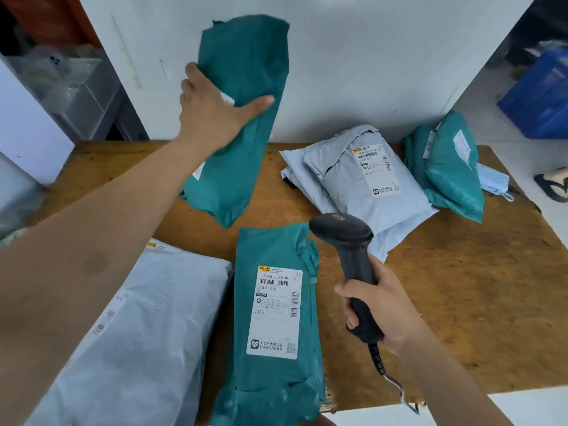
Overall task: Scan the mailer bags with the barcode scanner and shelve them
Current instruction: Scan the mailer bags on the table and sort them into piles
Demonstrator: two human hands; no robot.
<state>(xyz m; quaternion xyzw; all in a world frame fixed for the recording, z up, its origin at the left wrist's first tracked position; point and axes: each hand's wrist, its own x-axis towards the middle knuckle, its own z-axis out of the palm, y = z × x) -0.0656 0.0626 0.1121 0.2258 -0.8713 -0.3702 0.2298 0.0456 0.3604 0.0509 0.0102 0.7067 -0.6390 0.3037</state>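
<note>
Left grip (215,115) holds raised teal mailer (246,56), label mostly hidden; right grip (381,309) clamped round scanner (341,232).

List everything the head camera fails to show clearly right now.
- Head view: label of the raised teal plastic mailer bag mostly turned away, behind the left hand.
- Head view: pale grey plastic mailer bag cut by bottom edge, crossed by left forearm.
- Head view: black barcode scanner trigger under fingers of the right hand.
- Head view: fine print on the white label of the flat teal plastic mailer bag too small.
</note>
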